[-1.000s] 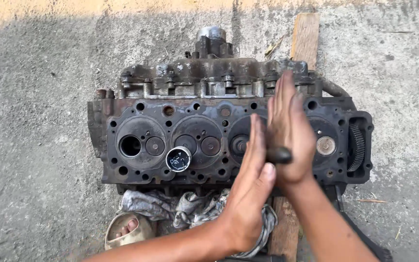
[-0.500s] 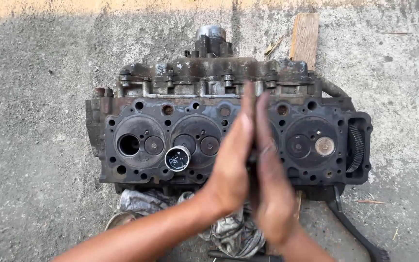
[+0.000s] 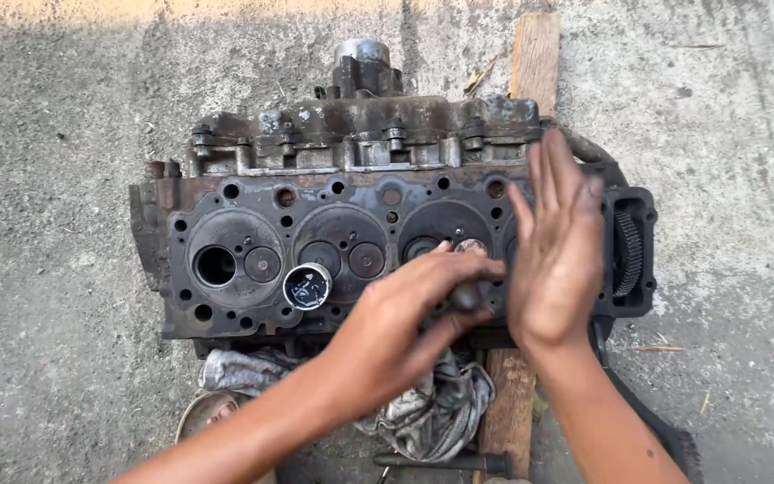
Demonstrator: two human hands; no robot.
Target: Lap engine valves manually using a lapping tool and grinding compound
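Since half a second before, both palms had slid out of line: the left hand (image 3: 396, 336) had drawn back toward the near edge while the right hand (image 3: 559, 246) had pushed farther away, so that they no longer lay pressed flat together. Between them stood the short dark wooden handle of a valve-lapping stick (image 3: 468, 294), upright over a valve seat of the grimy, dark grey cast-iron cylinder head (image 3: 253, 211) lying face up on the concrete floor (image 3: 55, 143). The left hand's fingers were curled against the handle's left side, touching it; the right hand was held open, fingers straight and pointing far, its palm just right of the handle, and whether it touched could not be told. A small round tin of grey paste (image 3: 307, 286) sat on the head left of the hands. A crumpled grey rag (image 3: 445, 403) lay near the head, beside a pale wooden plank (image 3: 535, 54) running beneath it.
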